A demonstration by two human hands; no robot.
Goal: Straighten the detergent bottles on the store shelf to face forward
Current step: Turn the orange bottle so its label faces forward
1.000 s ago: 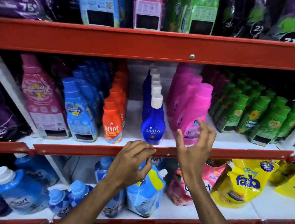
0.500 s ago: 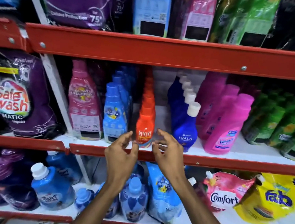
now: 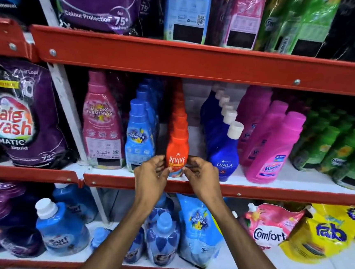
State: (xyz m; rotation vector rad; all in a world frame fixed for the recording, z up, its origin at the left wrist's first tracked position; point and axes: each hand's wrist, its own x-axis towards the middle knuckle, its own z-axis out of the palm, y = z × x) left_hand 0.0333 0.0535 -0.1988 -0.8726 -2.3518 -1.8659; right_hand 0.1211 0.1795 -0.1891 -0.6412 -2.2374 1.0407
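both our hands close on the small orange plastic revive bottle (image 3: 177,153) at its base: our left hand (image 3: 150,175) pinches its left side, our right hand (image 3: 203,177) its right side, fingers curled, forearms reaching up from below. the revive bottle stands upright, long axis vertical, label facing us, at the front edge of the red metal shelf (image 3: 253,192). just left of the revive bottle stands a light blue softener bottle (image 3: 138,137); just right, a dark blue ujala bottle with a white cap (image 3: 224,153).
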